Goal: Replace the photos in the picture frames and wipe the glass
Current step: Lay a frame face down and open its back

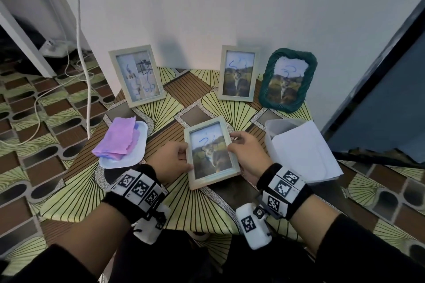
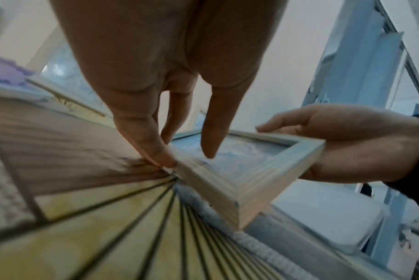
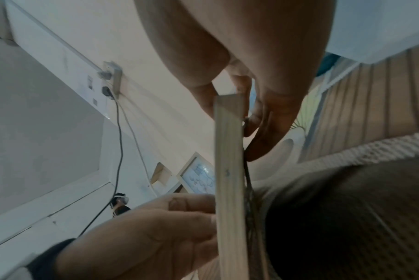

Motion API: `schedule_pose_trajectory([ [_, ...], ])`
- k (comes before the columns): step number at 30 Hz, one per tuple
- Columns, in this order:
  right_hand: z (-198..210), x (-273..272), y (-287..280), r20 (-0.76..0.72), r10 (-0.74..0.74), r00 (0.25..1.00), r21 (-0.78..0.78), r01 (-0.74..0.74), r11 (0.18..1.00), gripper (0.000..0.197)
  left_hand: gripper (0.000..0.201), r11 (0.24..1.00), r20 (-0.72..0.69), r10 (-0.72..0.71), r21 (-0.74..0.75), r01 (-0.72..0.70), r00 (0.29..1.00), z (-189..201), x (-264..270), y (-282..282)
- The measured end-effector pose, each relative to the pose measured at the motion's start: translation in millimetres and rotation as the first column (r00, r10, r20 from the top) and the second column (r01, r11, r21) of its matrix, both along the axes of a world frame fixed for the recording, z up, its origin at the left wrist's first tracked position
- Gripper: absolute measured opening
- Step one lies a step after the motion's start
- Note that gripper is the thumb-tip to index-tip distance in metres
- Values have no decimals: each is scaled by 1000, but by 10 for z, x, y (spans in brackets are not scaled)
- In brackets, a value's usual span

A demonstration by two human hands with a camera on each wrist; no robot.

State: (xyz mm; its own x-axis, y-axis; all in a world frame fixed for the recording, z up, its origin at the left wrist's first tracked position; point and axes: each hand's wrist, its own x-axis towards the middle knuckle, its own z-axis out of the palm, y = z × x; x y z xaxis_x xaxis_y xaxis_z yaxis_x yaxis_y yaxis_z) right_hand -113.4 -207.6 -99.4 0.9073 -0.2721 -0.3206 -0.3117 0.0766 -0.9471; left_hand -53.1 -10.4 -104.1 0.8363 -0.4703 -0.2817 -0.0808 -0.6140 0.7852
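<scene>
Left hand [image 1: 173, 159] and right hand [image 1: 248, 153] are pinching opposite edges of the pale wooden frame [image 1: 210, 153]; I'd be keeping fingertips off the scribbled glass, flipping it slowly for the back

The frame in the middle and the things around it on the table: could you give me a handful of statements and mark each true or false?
1. Both hands hold the wooden frame, the left hand on its left edge and the right hand on its right edge. True.
2. Three more frames stand at the back of the table by the wall. True: two pale ones and a green woven frame.
3. The pink cloth is spread over the glass of the held frame. False: it lies folded on a white tray to the left.
4. The glass of the held frame is clean. False: a blue scribble shows on it.
5. The held frame has no picture. False: it shows a photo.
</scene>
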Motion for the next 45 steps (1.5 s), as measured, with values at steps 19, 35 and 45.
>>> schedule_pose_trajectory([
  [19, 69, -31, 338, 75, 441, 894, -257, -410, 875, 43, 41, 831, -291, 75, -511, -221, 954, 158, -107, -6],
  [35, 65, 57, 254, -227, 596, 770, -828, -475, 299, 50, 36, 926, 22, 313, -230, -300, 949, 31, -39, 436],
  [45, -18, 3, 131, -204, 540, 817, -858, -415, 303, 31, 16, 961, 298, 3, 265, -85, 955, -45, 47, 308],
])
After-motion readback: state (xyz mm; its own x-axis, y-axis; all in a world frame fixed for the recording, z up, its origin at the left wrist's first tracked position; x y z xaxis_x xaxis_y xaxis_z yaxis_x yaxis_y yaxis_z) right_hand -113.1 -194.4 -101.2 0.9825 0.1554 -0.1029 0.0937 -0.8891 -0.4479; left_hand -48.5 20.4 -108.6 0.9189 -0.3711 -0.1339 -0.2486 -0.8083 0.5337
